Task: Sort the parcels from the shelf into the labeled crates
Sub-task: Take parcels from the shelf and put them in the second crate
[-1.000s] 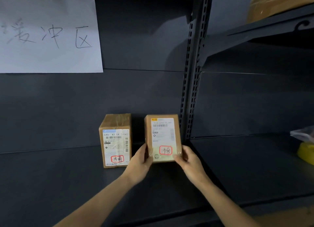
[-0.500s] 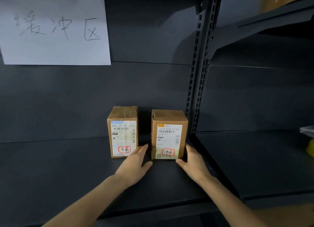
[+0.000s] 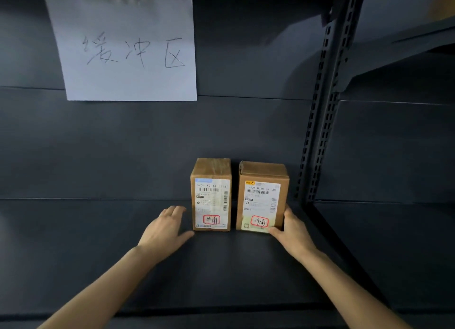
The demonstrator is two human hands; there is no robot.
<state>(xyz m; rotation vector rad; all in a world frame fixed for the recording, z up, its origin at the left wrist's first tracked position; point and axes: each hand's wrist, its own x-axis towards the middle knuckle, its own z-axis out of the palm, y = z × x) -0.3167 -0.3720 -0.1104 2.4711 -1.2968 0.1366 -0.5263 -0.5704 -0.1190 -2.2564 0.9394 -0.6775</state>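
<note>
Two brown cardboard parcels stand upright side by side on the dark shelf (image 3: 221, 272). Each carries a white shipping label with a red-circled handwritten mark. My left hand (image 3: 165, 227) lies flat just left of the left parcel (image 3: 211, 171), its thumb near the box's bottom corner and its fingers straight. My right hand (image 3: 293, 232) rests against the right side of the right parcel (image 3: 263, 173), with the thumb at its lower front corner. Neither parcel is lifted.
A white paper sign (image 3: 125, 48) with handwritten characters hangs on the back panel above. A perforated upright post (image 3: 322, 107) borders the right parcel. Beyond it lie another shelf bay (image 3: 394, 242) and an upper shelf (image 3: 418, 38).
The right parcel has been set down on the shelf beside the other. My left hand has moved from it to the left side of the left parcel. The view has shifted right.
</note>
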